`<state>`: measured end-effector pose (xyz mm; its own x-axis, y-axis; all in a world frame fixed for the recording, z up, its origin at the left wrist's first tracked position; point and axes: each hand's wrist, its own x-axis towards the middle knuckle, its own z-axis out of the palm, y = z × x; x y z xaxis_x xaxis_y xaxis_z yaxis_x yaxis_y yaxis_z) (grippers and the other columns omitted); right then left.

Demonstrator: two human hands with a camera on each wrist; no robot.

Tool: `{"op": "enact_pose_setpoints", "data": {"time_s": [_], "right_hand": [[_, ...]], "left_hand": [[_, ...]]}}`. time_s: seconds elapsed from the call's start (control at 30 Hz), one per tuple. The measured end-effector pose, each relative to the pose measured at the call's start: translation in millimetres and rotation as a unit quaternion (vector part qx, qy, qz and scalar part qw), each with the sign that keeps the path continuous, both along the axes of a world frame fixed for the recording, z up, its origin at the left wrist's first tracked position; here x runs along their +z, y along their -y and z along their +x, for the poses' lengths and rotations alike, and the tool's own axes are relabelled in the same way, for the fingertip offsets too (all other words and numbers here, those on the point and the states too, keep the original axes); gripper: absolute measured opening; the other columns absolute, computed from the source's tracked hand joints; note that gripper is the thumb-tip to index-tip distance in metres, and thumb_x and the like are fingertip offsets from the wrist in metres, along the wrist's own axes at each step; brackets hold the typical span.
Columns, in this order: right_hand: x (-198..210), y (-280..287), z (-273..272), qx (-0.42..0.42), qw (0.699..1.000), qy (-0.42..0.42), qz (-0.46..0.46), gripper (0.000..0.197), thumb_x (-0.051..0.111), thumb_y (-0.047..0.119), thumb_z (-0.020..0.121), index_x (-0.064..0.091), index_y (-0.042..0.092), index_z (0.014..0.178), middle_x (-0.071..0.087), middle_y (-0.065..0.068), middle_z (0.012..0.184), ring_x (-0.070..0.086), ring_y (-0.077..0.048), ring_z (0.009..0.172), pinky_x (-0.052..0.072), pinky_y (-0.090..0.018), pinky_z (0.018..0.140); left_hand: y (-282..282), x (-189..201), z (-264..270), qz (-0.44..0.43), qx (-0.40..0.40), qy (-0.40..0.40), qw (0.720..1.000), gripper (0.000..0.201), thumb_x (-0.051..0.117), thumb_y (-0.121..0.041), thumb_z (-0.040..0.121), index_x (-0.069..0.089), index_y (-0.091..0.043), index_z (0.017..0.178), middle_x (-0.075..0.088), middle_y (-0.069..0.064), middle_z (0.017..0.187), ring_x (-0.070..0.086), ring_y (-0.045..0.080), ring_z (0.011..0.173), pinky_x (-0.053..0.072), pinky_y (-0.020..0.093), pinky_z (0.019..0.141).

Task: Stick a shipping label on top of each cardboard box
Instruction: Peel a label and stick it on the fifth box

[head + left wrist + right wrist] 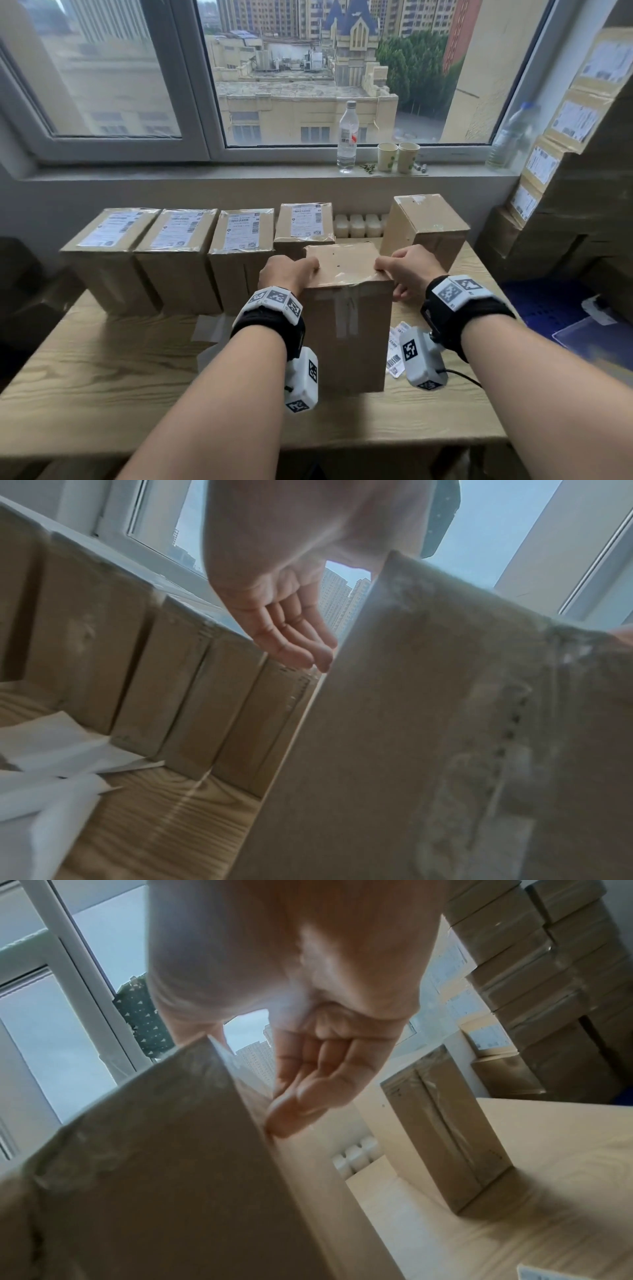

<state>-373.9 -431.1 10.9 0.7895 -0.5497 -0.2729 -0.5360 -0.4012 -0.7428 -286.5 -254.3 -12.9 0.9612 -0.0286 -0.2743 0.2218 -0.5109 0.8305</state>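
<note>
Gripping tall brown cardboard box [346, 308] at top edges, fingers of left hand [287, 274] and right hand [407, 270] curled on it; high grip may tip it into labelled brown cardboard boxes [226, 281] behind.

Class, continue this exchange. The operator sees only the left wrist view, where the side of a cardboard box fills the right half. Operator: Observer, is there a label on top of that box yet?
Observer: No. The head view shows the box in front with a bare, taped top.
Operator: And the boxes behind it?
Observer: Four boxes in the back row carry labels on top; the fifth box, at the right, shows no shipping label.
Operator: Are any labels left?
Observer: Yes, loose labels lie on the table just right of the box in front.
</note>
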Motion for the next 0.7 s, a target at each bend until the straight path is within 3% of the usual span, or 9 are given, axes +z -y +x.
{"op": "enact_pose_setpoints", "data": {"time_s": [0.13, 0.23, 0.37, 0.57, 0.7], "right_hand": [[-13.3, -27.5, 5.3, 0.022, 0.999, -0.022, 0.019, 0.014, 0.064, 0.020, 0.081, 0.063, 0.008, 0.074, 0.060, -0.009, 0.062, 0.061, -0.025, 0.048, 0.047, -0.022, 0.040], [-22.6, -41.1, 7.9, 0.033, 0.999, -0.034, 0.015, 0.014, 0.064, 0.019, 0.082, 0.064, 0.005, 0.080, 0.062, -0.010, 0.064, 0.061, -0.021, 0.047, 0.052, -0.024, 0.044], [-35.8, -54.2, 8.6, 0.036, 0.999, -0.031, 0.022, 0.010, 0.062, 0.016, 0.083, 0.062, 0.006, 0.080, 0.060, -0.010, 0.063, 0.057, -0.018, 0.045, 0.054, -0.026, 0.050], [-48.4, -55.5, 6.2, 0.015, 0.999, -0.031, 0.016, 0.021, 0.065, 0.019, 0.083, 0.066, -0.001, 0.086, 0.064, -0.011, 0.066, 0.062, -0.018, 0.050, 0.058, -0.030, 0.057], [-54.5, -54.1, 2.8, 0.018, 0.999, -0.037, 0.013, 0.021, 0.066, 0.021, 0.083, 0.066, 0.000, 0.085, 0.066, -0.011, 0.069, 0.065, -0.019, 0.053, 0.059, -0.033, 0.061]], "left_hand": [[-27.8, -9.7, 3.1, 0.034, -0.004, 0.004, 0.999, 0.032, 0.070, -0.041, 0.070, 0.067, -0.013, 0.087, 0.067, 0.002, 0.082, 0.063, 0.021, 0.076, 0.051, 0.029, 0.070], [-41.2, -17.3, 5.0, 0.042, -0.001, 0.008, 0.999, 0.028, 0.072, -0.041, 0.068, 0.068, -0.016, 0.081, 0.069, -0.001, 0.082, 0.064, 0.020, 0.075, 0.054, 0.030, 0.073], [-52.2, -30.5, 5.2, 0.069, -0.002, 0.011, 0.998, 0.030, 0.075, -0.042, 0.070, 0.067, -0.019, 0.088, 0.062, -0.005, 0.085, 0.057, 0.018, 0.082, 0.043, 0.027, 0.073], [-52.6, -42.0, 5.1, 0.066, -0.010, 0.001, 0.998, 0.030, 0.075, -0.038, 0.073, 0.065, -0.019, 0.093, 0.059, -0.007, 0.082, 0.054, 0.017, 0.085, 0.042, 0.026, 0.075], [-48.7, -48.0, 2.3, 0.062, -0.007, -0.007, 0.998, 0.041, 0.073, -0.037, 0.072, 0.063, -0.019, 0.106, 0.062, -0.003, 0.100, 0.053, 0.017, 0.087, 0.039, 0.025, 0.072]]}}
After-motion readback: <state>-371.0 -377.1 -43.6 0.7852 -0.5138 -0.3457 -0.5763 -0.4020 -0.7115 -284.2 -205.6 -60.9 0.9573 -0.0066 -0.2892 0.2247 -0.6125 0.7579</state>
